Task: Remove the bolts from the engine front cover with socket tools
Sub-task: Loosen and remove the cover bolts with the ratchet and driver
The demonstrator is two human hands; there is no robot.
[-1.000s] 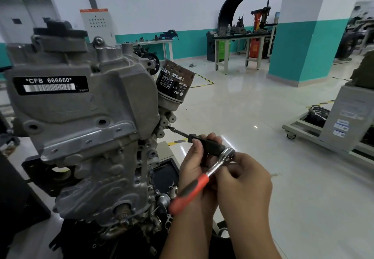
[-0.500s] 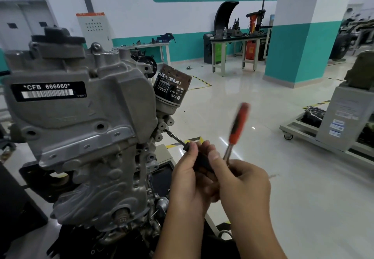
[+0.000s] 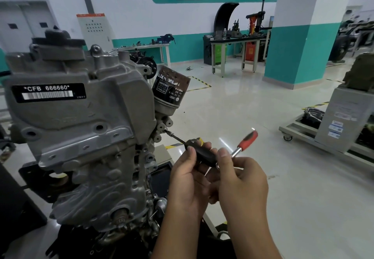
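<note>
The grey engine front cover (image 3: pixel 81 121) fills the left half, with a black label reading CFB 666660. A thin steel extension bar (image 3: pixel 175 137) runs from a boss on the cover's right edge to a black grip (image 3: pixel 202 154). My left hand (image 3: pixel 188 177) grips that black grip from below. My right hand (image 3: pixel 240 179) holds the ratchet head behind the grip. The ratchet's red handle (image 3: pixel 248 140) sticks up to the right, blurred. The bolt itself is hidden by the bar's tip.
A black oil filter (image 3: pixel 170 90) hangs just above the extension bar. The engine sits on a dark stand (image 3: pixel 162 179). A wheeled cart (image 3: pixel 303 137) stands at right, a teal pillar (image 3: pixel 299 52) and workbenches (image 3: pixel 238 46) stand behind on the glossy floor.
The red ratchet handle swung from low left, through upright, to pointing up and right. Both hands kept their hold on the tool at the same boss.
</note>
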